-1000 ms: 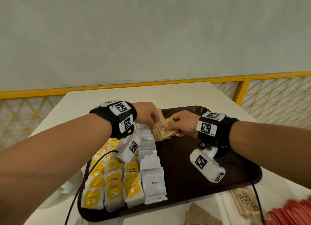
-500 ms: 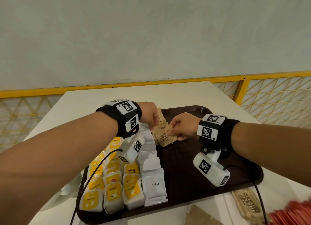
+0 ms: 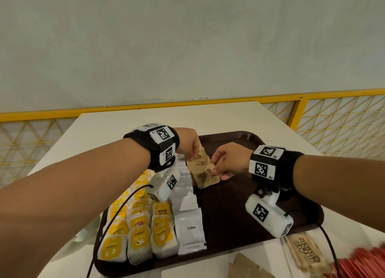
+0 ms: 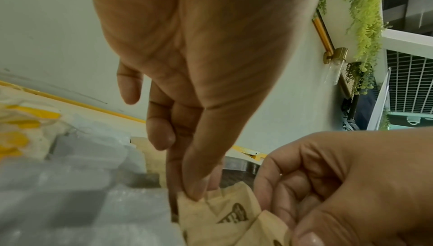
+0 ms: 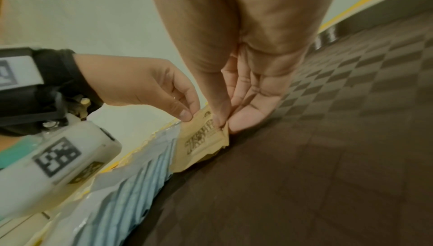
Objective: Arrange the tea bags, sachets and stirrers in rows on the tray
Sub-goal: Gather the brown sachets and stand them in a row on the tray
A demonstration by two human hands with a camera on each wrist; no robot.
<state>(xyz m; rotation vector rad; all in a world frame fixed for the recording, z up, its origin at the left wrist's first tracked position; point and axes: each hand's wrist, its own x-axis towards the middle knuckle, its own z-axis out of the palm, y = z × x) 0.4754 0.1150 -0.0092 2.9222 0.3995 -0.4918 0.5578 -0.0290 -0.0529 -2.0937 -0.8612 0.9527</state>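
Brown sugar sachets (image 3: 205, 174) lie fanned in a short overlapping run at the far end of the tray (image 3: 245, 207), between the fingertips of both hands and just right of the white coffee sachets (image 3: 190, 228). The left hand (image 3: 188, 141) comes down from above, thumb and forefinger pinching the top edge of a rear sachet, apparently to keep the back of the run from sliding. The right hand (image 3: 230, 160) pinches the right-hand edge of the front sachet with thumb over curled fingers (image 5: 246, 118), which seems meant to set its overlap and keep it in line with the row. The sachets rest on the tray under the fingertips, leaning on one another like the white row beside them. The yellow tea bags (image 3: 138, 234) sit well left of both hands, already in rows. More brown sachets (image 3: 307, 253) and red stirrers (image 3: 362, 265) wait on the table (image 3: 129, 121), near the right wrist.
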